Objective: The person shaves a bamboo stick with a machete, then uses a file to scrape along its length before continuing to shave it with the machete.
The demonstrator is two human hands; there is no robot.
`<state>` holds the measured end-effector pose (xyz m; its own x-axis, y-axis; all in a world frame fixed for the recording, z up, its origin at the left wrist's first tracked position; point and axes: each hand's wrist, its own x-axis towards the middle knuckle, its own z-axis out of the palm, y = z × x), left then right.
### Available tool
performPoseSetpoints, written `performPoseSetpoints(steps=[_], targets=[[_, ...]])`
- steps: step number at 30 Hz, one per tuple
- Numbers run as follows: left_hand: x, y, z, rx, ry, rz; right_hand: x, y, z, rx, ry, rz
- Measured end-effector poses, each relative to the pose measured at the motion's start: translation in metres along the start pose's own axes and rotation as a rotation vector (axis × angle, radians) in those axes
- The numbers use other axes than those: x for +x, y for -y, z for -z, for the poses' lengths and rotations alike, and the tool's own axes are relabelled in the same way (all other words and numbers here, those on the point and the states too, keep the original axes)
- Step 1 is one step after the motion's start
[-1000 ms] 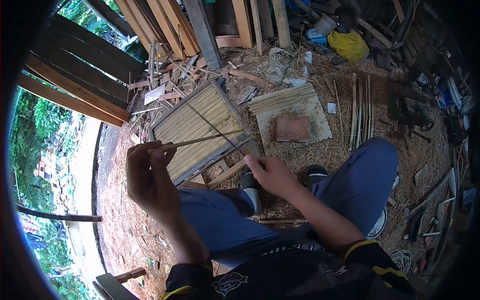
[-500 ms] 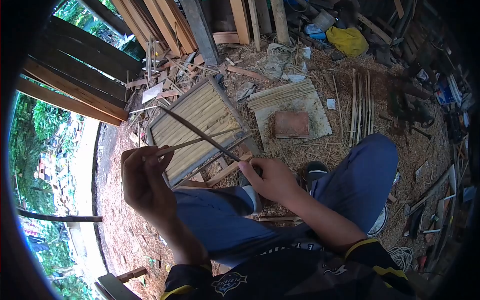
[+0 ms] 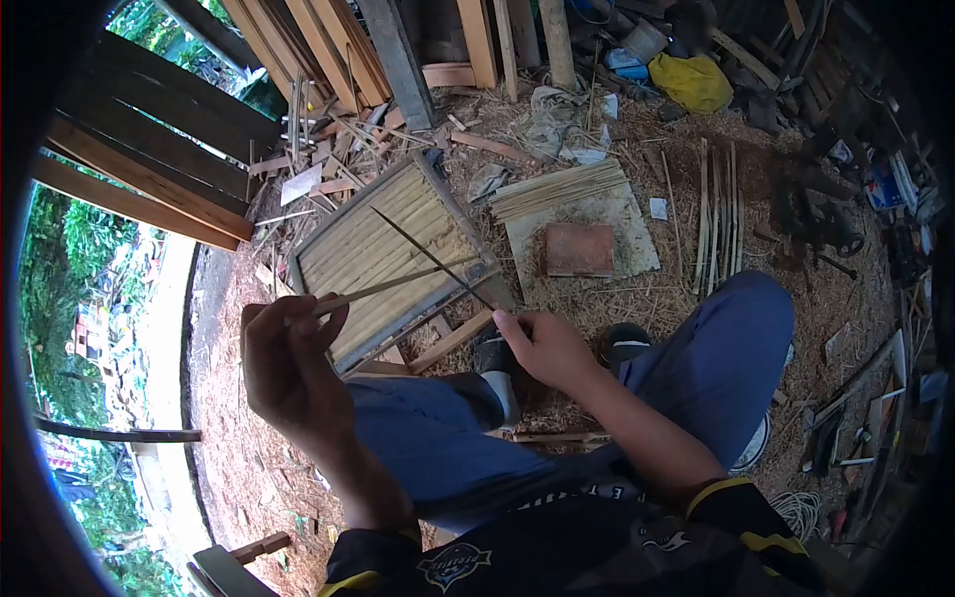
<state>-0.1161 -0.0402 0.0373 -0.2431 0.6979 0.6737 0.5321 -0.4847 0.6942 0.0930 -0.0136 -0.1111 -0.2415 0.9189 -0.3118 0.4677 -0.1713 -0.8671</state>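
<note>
My left hand pinches the near end of a thin pale wooden strip, which points up and right. My right hand is closed on the near end of a long dark narrow blade; its handle is hidden in the fist. The blade slants up and left and crosses the strip near the strip's far end. Both are held above a framed slatted panel on the ground.
Thin strips and a reddish block lie on a pale board. More strips lie to its right. Planks lean at the back. A yellow bag sits at the back right. Shavings cover the floor.
The blade's tip has swung right and away from my left hand, and its crossing with the strip is nearer the strip's far end. My right hand has shifted slightly right. My left hand keeps its pinch.
</note>
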Motion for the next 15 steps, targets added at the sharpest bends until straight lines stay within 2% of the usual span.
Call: performPoseSetpoints(steps=[2,9,11,15], targets=[[0.002,-0.002,0.0,0.02,0.011,-0.005,0.012,-0.017,-0.008,-0.024,-0.023,-0.037],[0.002,-0.005,-0.002,-0.073,-0.02,0.054,0.004,-0.009,-0.002,-0.065,-0.026,-0.038],[0.004,-0.005,-0.001,-0.044,-0.037,0.079,0.017,-0.033,-0.01,-0.058,-0.03,-0.054],[0.003,-0.001,-0.001,-0.082,-0.016,0.034,0.005,-0.01,0.002,-0.066,-0.009,-0.065]])
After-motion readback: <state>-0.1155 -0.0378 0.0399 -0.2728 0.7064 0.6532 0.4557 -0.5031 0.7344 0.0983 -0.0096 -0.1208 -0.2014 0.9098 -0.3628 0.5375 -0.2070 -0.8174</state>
